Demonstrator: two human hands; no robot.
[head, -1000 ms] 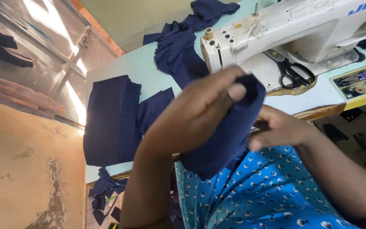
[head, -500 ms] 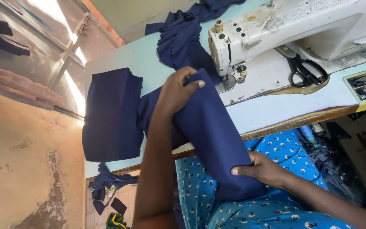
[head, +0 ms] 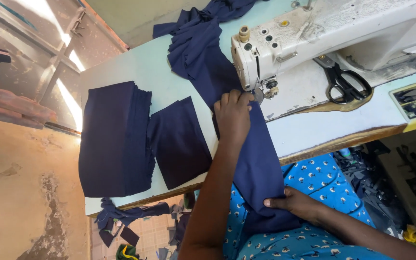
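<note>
Two hands share one long strip of navy cloth (head: 258,159) that runs from under the head of the white sewing machine (head: 323,33), across the pale table (head: 126,67) and over its near edge into my lap. My left hand (head: 232,115) lies flat on the far end with the fingers curled down, pressing the fabric onto the bed just beside the presser foot (head: 266,89); it pins rather than grips. My right hand (head: 297,204) is closed on the near end, thumb on top, bunching the cloth against my blue patterned dress (head: 323,178).

I judge the strip light, limp and quick to fold or skew, so it wants holding at both ends with gentle tension, flat palm near the needle, pinch low down.

Left of my arm a loose navy panel (head: 179,142) lies on the table, and beyond it a thick stack of folded navy pieces (head: 114,139) hangs over the near edge. More navy fabric (head: 193,38) is heaped at the far side behind the machine head. Black scissors (head: 343,82) rest on the machine bed to the right, well apart from my fingers. The needle area sits closest to my left fingertips, the one spot to mind. Scraps (head: 121,219) lie on the floor below.
</note>
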